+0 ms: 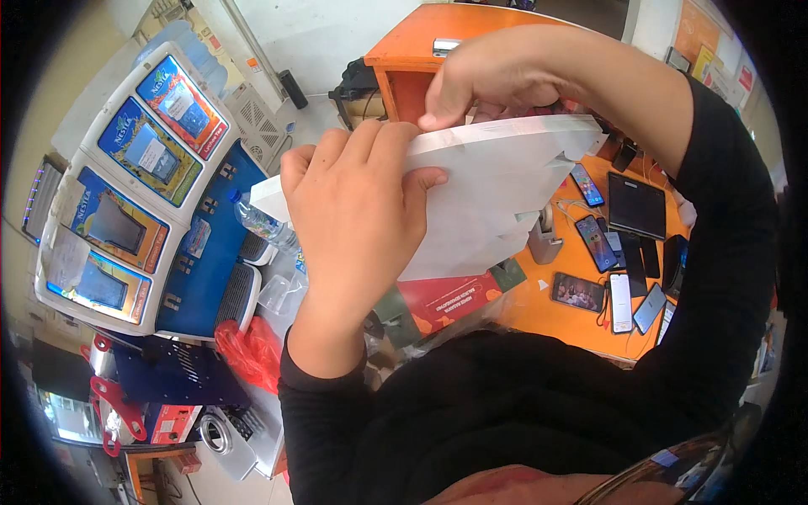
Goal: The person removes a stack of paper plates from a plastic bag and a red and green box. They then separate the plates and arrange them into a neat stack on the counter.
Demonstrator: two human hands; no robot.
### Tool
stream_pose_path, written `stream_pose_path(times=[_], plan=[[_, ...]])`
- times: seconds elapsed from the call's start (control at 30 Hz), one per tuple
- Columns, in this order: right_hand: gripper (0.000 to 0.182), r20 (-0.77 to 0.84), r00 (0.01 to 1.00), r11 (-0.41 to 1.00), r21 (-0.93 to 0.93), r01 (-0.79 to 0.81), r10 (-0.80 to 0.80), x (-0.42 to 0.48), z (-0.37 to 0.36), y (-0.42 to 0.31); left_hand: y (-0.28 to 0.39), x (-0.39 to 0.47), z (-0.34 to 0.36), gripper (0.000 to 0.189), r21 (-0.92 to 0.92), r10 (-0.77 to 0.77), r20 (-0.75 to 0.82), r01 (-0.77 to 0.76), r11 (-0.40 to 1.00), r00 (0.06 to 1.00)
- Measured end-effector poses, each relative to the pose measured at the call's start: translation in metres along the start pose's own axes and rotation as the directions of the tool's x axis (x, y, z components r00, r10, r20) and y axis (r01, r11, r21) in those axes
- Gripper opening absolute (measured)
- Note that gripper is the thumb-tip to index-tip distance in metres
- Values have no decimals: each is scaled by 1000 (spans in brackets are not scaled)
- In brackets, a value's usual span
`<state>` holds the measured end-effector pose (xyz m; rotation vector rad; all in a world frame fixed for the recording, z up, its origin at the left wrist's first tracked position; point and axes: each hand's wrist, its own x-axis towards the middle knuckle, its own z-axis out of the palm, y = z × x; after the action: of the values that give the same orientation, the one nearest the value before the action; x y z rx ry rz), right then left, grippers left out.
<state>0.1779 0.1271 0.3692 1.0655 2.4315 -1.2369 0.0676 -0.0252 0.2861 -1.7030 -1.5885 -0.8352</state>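
Observation:
My left hand (360, 214) grips a thick stack of white paper sheets (480, 196) by its upper edge, the thumb lying on the face towards me. The stack is held up and tilted, and some sheets at its right side have uneven, folded or notched edges. At the far side of the upper edge is my right hand (486, 82), bent at the wrist, with its thumb close to the edge. Its other fingers are partly hidden behind the stack, so its hold cannot be made out. Below the paper lies a red and green printed box (442, 303).
A drink dispenser (158, 189) stands at the left, beside a plastic bottle (265, 221) and a red plastic bag (252, 353). On the orange desk (549, 325) at the right are several phones (596, 243), a black tablet-like device (636, 205) and a tape dispenser (544, 243).

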Motion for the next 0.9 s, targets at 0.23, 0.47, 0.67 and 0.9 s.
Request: stream_pose_path(times=[0.23, 0.47, 0.67, 0.9], plan=[[21, 32, 964, 771, -593, 231, -264, 14, 0, 18, 3, -3, -7, 29, 10, -9, 0, 9, 1000, 1000], [29, -258, 587, 600, -612, 515, -767, -74, 7, -10, 0, -6, -8, 30, 10, -33, -4, 33, 999, 999], [32, -131, 99, 150, -962, 227, -986, -59, 48, 43, 4, -6, -8, 30, -9, -35, -31, 35, 999, 999], [30, -92, -46, 92, -996, 6, -995, -38, 65, 71, 6, -6, -9, 31, 26, -32, -29, 33, 999, 999]])
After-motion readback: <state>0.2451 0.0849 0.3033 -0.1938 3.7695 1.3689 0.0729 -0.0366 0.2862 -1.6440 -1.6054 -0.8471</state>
